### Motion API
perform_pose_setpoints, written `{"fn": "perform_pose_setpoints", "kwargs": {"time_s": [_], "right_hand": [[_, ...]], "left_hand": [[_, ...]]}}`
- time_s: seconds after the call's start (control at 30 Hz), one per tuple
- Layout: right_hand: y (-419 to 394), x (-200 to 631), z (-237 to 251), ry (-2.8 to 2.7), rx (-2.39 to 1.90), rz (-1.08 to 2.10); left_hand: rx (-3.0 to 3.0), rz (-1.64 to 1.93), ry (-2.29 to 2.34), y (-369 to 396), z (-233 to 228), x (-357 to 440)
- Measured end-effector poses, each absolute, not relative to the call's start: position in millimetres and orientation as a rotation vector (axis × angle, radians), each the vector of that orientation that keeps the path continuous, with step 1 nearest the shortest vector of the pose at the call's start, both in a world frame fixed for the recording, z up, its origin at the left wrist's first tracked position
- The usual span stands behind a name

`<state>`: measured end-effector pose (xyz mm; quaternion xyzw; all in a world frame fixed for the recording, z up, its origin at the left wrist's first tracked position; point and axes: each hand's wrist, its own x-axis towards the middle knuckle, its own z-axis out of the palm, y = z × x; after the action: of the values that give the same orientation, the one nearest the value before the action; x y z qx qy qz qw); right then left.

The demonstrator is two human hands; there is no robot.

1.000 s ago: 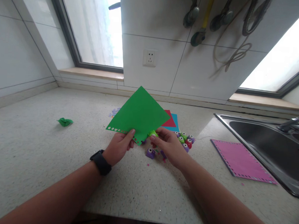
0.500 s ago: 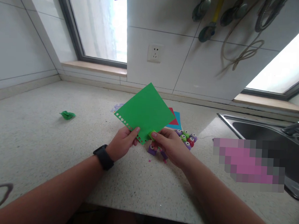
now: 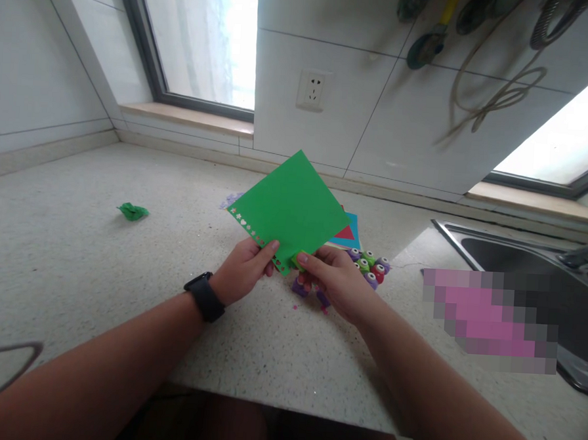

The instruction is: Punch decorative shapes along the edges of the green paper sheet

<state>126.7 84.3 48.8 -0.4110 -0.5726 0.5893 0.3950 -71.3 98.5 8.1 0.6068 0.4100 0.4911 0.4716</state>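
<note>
Countertop | left hand pinches green paper | right hand grips green punch

1. This is a home kitchen, now used as a place for paper craft.
2. The worktop is speckled pale stone and goes around a corner under the windows.
3. A steel sink is set into the worktop at the right, and a part of the tap shows over it.
4. The walls have large white tiles, with a white wall socket between two windows.
5. Kitchen utensils and a coiled hose hang on the wall above the sink.
6. Small paper punches and coloured sheets lie on the worktop.
</note>
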Motion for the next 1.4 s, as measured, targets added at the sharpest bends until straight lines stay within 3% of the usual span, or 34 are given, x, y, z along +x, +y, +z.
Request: {"fn": "perform_pose_setpoints", "kwargs": {"time_s": [1.4], "right_hand": [[85.0,129.7,51.7,-1.513,-1.107,1.474]], "left_hand": [[1.451,1.197,0.998,99.9,7.5,-73.6]]}}
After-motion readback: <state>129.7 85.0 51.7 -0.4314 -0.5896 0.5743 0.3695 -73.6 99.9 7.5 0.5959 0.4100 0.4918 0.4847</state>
